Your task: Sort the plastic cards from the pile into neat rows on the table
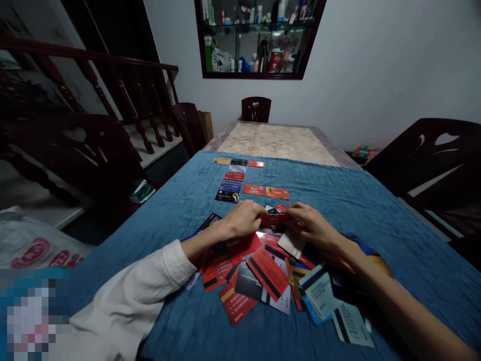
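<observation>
1. The left hand, emerging from a white fabric sleeve, is clamping its fingertips on the left end of a glossy, dark-red rectangular card.
2. The right hand is pinching the same card's right end between its fingers.
3. That card is spanning the gap between both hands, over the far side of a loose, multicoloured pile of plastic cards.
4. The pile is spreading across the middle of a blue, plush cloth, with two pale-blue, black-striped cards lying toward the cloth's near right corner.
5. Near the cloth's far edge, yellow, black and red rectangular cards are forming a row.
6. Beyond that edge, a beige, patterned tabletop is showing.
</observation>
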The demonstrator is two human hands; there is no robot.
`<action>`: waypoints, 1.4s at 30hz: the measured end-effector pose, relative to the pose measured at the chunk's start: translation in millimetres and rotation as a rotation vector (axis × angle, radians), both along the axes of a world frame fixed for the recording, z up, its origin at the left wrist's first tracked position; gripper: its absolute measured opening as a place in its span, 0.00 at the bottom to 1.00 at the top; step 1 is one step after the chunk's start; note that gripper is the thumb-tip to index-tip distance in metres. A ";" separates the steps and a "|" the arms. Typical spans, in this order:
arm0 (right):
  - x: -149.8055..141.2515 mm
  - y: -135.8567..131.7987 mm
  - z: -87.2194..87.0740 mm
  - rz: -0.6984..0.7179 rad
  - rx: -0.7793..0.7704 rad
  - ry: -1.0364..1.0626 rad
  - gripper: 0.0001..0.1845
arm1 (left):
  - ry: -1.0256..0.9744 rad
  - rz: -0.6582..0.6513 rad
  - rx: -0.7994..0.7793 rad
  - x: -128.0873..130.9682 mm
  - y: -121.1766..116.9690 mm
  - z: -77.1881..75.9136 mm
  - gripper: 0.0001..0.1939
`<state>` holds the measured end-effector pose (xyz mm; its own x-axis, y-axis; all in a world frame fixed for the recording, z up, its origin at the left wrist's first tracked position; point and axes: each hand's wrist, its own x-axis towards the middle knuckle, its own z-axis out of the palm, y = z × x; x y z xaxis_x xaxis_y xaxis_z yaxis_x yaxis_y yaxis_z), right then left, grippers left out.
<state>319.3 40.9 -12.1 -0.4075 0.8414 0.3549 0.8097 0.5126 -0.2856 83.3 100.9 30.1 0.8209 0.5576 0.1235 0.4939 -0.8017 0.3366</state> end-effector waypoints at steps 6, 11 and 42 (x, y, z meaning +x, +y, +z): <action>-3.0 0.4 -5.6 -0.084 0.077 -0.070 0.19 | -0.022 -0.005 0.003 -0.5 4.9 -6.5 0.19; -7.5 -1.1 -7.0 -0.114 0.101 -0.096 0.19 | -0.067 -0.001 0.002 -0.9 6.9 -11.4 0.17; -9.5 -0.8 -18.3 -0.081 0.119 -0.059 0.27 | 0.007 0.086 0.075 -1.7 -5.6 -29.2 0.23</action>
<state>309.7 40.1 -30.4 -0.3633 0.8257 0.4316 0.8634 0.4724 -0.1770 81.6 95.3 0.9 0.7717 0.6150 0.1620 0.5638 -0.7795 0.2730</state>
